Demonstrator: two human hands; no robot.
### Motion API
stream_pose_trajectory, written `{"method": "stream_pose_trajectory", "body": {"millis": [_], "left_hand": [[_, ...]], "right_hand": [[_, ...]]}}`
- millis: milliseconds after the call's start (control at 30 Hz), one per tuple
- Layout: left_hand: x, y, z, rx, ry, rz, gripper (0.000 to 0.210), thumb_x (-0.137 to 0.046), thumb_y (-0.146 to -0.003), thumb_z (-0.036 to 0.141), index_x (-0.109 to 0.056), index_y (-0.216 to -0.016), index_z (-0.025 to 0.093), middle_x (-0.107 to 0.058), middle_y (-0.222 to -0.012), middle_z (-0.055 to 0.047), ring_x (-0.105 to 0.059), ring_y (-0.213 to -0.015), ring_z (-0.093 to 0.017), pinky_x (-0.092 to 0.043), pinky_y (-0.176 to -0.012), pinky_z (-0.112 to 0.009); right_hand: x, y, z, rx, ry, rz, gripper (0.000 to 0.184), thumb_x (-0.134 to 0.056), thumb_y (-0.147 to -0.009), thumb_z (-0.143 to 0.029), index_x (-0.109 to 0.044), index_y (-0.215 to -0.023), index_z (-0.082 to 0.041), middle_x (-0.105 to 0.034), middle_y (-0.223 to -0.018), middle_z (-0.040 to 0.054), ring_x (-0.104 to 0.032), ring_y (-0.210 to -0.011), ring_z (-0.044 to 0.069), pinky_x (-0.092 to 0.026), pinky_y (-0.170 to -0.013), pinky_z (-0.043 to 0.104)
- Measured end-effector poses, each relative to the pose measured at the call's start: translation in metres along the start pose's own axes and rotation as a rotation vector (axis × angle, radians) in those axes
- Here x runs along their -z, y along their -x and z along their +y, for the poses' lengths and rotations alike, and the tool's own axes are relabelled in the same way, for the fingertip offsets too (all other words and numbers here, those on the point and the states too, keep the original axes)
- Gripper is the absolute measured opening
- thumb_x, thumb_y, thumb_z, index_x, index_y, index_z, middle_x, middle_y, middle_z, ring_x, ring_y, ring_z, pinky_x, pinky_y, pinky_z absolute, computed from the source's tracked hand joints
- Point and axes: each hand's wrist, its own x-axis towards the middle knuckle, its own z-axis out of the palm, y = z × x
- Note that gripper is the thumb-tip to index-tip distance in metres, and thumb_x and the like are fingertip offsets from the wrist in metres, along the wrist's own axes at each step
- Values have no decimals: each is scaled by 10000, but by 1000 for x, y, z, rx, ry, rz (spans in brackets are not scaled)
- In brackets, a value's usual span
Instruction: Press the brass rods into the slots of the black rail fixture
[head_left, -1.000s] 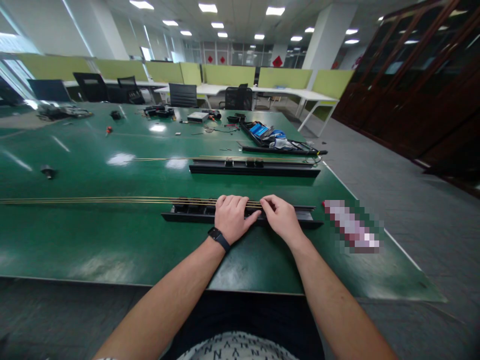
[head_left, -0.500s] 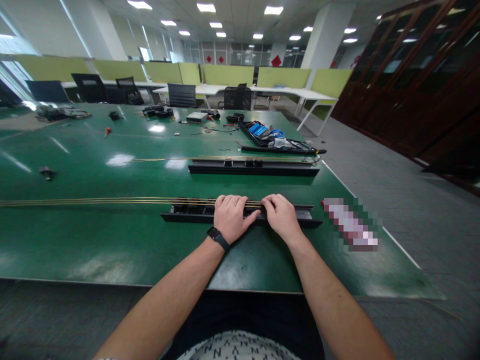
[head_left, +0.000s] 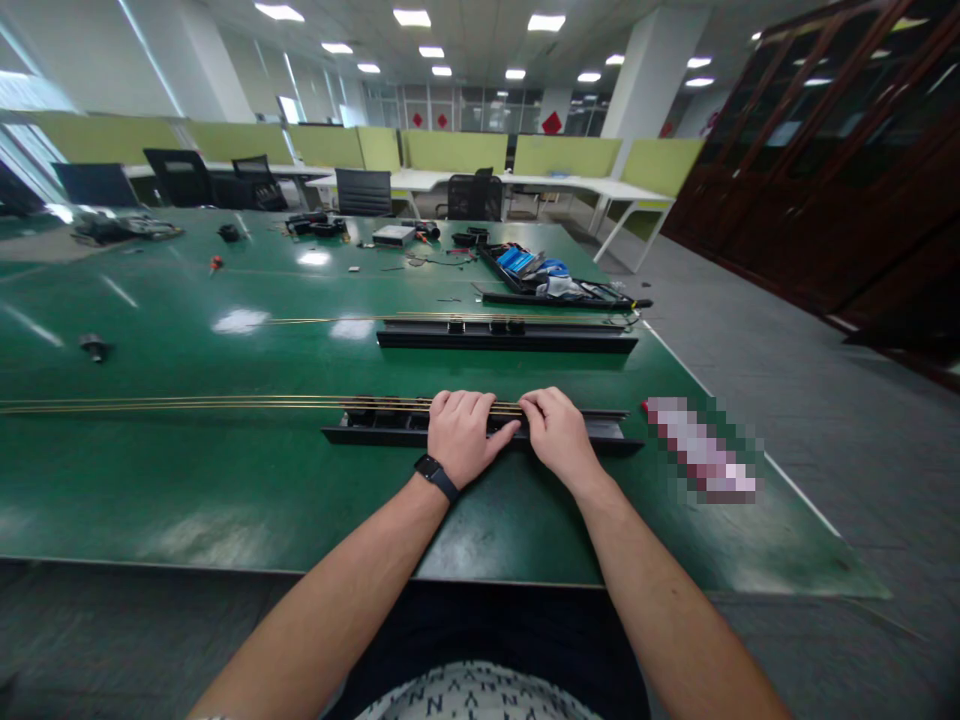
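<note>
A long black channel (head_left: pixel 379 438) with dark fittings lies across the green table in front of me. Thin brass-coloured rods (head_left: pixel 225 403) run along its top and stretch far off to the left. Across the middle of the channel lies my left hand (head_left: pixel 463 435), its fingers bent over the rods and the far side, the thumb stretched to the right. Just right of that thumb, my right hand (head_left: pixel 559 432) is closed in a pinch at the right ends of the rods. Its fingertips partly hide those ends. Some of the channel's inside is covered by both hands.
Beyond lies a second black channel (head_left: pixel 510 342) with rods. Behind it sits a black tray (head_left: pixel 491 262) with blue items and gloves. A blurred-out pink and white item (head_left: pixel 701 450) lies at right, near the table's edge. A small dark part (head_left: pixel 94 346) is at left.
My right hand has shifted very slightly left along the rods, still pinching. The left hand and the channel stay where they were.
</note>
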Motion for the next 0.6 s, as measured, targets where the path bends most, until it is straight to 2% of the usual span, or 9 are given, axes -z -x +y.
{"method": "stream_pose_trajectory", "body": {"millis": [267, 467, 600], "left_hand": [[0, 0, 0, 11, 6, -14, 415, -586, -964, 588, -695, -1119, 218, -764, -1075, -100, -666, -1045, -277, -376, -1003, -470], [0, 0, 0, 11, 13, -17, 406, -594, -959, 580, -700, -1122, 224, -766, -1074, -100, -668, -1047, -281, -378, -1008, -476], [0, 0, 0, 17, 10, -18, 413, -593, -958, 585, -701, -1120, 221, -764, -1078, -101, -667, -1053, -279, -378, -1010, -474]], "right_hand": [[2, 2, -1, 3, 30, 12, 240, -461, -1001, -280, -659, -879, -222, -671, -929, 86, -620, -933, 240, -488, -901, 395], [2, 4, 0, 43, 7, 4, 229, -480, -1010, -304, -697, -1002, -230, -698, -1029, 85, -620, -1010, 240, -487, -962, 402], [1, 4, -1, 37, 24, -10, 251, -454, -1015, -296, -689, -954, -231, -684, -999, 91, -612, -988, 243, -487, -949, 401]]}}
